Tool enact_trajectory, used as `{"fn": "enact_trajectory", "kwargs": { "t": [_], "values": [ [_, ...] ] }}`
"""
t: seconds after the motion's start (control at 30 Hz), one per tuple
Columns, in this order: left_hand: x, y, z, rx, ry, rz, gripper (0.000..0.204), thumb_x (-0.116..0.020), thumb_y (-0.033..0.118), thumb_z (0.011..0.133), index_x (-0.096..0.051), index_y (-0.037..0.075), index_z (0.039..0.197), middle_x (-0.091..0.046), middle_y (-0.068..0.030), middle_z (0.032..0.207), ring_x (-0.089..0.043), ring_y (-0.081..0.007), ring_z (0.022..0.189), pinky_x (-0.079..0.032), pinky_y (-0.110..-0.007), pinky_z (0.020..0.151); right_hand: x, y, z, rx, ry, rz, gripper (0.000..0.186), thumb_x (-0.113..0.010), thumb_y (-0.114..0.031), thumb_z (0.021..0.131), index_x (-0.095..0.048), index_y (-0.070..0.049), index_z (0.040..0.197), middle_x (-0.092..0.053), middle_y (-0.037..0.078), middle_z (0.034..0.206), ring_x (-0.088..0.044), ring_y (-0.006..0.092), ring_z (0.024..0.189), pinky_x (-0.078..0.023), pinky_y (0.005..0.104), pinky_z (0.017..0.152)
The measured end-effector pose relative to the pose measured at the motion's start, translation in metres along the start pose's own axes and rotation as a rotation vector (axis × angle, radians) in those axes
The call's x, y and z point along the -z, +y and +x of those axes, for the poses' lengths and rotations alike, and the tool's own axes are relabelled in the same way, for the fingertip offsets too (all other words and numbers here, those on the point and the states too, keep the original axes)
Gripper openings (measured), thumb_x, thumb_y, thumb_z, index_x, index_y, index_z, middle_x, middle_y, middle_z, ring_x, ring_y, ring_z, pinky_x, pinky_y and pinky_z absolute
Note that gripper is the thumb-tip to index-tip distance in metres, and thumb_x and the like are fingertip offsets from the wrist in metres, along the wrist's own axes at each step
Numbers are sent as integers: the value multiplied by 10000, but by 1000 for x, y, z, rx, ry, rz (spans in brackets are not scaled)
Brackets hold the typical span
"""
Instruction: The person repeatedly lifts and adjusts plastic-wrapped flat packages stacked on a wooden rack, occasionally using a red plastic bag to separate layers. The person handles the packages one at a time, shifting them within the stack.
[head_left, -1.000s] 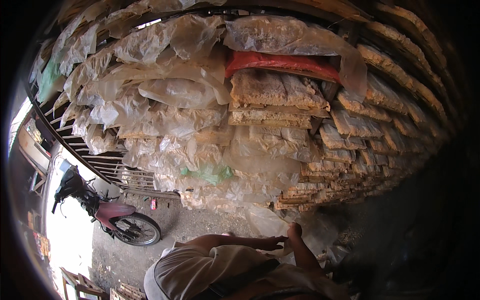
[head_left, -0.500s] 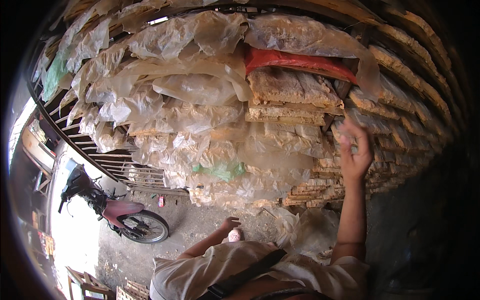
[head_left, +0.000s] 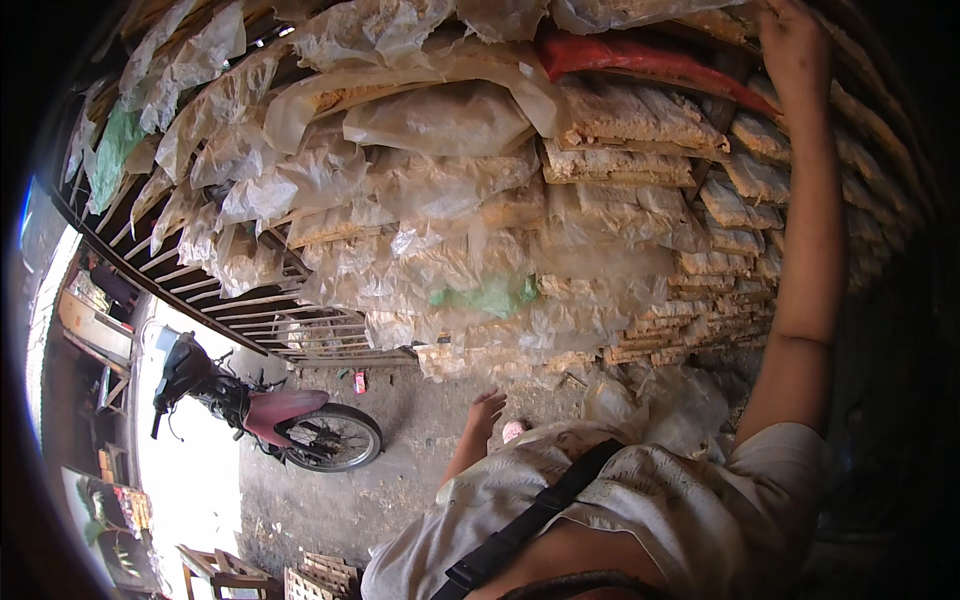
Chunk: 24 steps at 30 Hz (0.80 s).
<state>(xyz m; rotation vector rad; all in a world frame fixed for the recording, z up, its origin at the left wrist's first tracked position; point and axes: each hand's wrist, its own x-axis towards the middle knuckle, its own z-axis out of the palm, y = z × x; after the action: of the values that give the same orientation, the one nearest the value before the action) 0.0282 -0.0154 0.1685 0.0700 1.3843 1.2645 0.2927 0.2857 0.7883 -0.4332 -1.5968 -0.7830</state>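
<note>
My right hand [head_left: 797, 55] is raised high at the upper right, beside the edge of a top layer of pale, crumbly slabs. Its fingers bend near the picture's upper rim and are partly hidden, so a grip cannot be made out. Low in front of my body hangs my left hand [head_left: 487, 408], empty, with fingers loosely apart. Below and left of the right hand, a red plastic sheet [head_left: 640, 58] lies over a thick pale slab [head_left: 640, 112]. Clear plastic sheets [head_left: 440, 118] drape many of the stacked slabs.
Slatted wooden racks [head_left: 290, 312] carry the layers and jut out at the left. A motorcycle [head_left: 290, 415] stands on the concrete floor. Crumpled clear plastic [head_left: 665, 405] lies beneath the rack. Wooden crates [head_left: 320, 578] sit at the lower left.
My right hand has risen from mid-rack height to the top layer, the arm stretching out. My left hand has shifted slightly up. The view has turned, moving the rack's lower layers and motorcycle rightward.
</note>
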Motion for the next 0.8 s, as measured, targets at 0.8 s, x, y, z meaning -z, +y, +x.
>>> {"fn": "enact_trajectory", "kwargs": {
  "t": [0.8],
  "values": [
    [-45, 32, 12, 42, -321, 230, 374, -484, 150, 812, -460, 77, 1178, -612, -71, 1034, -542, -173, 955, -370, -316, 827, 17, -121, 24, 105, 111, 319, 231, -584, -15, 682, -636, -26, 906, -606, 91, 883, -567, 203, 790, -442, 297, 696]
  ]
}}
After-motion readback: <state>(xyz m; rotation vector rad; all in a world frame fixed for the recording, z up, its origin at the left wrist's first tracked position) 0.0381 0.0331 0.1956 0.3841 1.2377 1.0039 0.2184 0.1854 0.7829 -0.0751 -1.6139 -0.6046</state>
